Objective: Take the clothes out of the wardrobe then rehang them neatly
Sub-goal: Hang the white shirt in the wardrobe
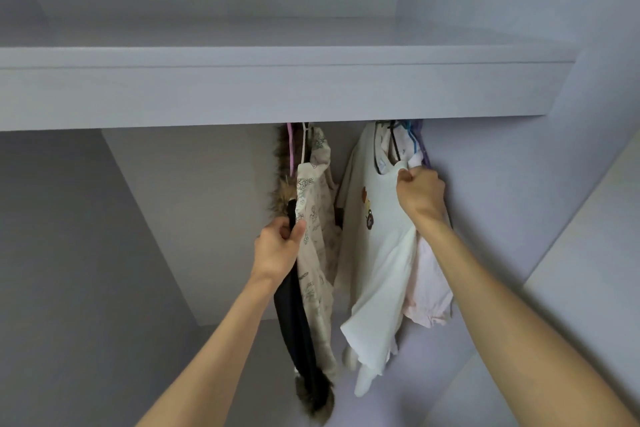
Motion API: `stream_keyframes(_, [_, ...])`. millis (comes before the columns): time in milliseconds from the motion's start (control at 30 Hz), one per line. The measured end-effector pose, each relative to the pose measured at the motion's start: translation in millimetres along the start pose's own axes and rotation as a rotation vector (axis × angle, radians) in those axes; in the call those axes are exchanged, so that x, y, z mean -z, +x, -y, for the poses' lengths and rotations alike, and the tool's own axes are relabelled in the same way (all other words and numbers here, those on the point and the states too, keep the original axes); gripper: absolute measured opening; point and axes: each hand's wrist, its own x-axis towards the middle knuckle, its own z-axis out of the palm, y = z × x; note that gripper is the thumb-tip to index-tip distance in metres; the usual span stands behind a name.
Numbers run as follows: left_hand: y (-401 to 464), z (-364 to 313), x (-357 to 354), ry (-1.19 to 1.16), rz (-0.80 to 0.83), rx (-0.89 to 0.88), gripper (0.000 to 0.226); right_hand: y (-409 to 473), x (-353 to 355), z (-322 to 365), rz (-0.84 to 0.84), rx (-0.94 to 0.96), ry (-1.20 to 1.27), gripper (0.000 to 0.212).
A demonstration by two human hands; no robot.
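Now both arms are up inside the pale lilac wardrobe, under its thick shelf. Left hand grips the dark fur-trimmed coat, hanging beside a patterned beige garment. Right hand is fisted on the neckline of the white T-shirt, against the right wall, a pink garment behind it.

Both my arms reach up and forward, bare to the elbow. My left hand is at about eleven o'clock, fingers and thumb curled in a pinching grip, wrist bent slightly back. My right hand is higher, at about one o'clock, closed into a tight fist grip, knuckles up, forearm stretched long behind it.
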Motion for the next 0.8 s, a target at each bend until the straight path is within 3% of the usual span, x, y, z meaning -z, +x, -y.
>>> stream_keyframes(133, [-3.4,-4.9,-0.2,0.029,0.011,0.000,0.035,4.1,12.1,-2.1,-0.073,0.003,-0.140,0.028])
stream_keyframes(400, [-24.3,-6.9,6.9,0.120,0.009,-0.088,0.027,-7.7,12.7,-16.2,-0.106,0.213,-0.406,0.026])
stream_keyframes(500, [-31.8,0.4,12.5,0.239,0.052,-0.098,0.051,-25.9,13.2,-20.6,-0.124,0.290,-0.479,0.034])
stream_keyframes(600, [-43.2,5.1,22.0,0.402,0.088,-0.227,0.057,-51.1,9.6,-30.3,-0.155,0.461,-0.515,0.037])
stream_keyframes(800, [-93.2,52.2,55.4,0.647,0.078,-0.412,0.055,-147.3,-14.1,-29.1,0.058,0.662,-0.481,0.050])
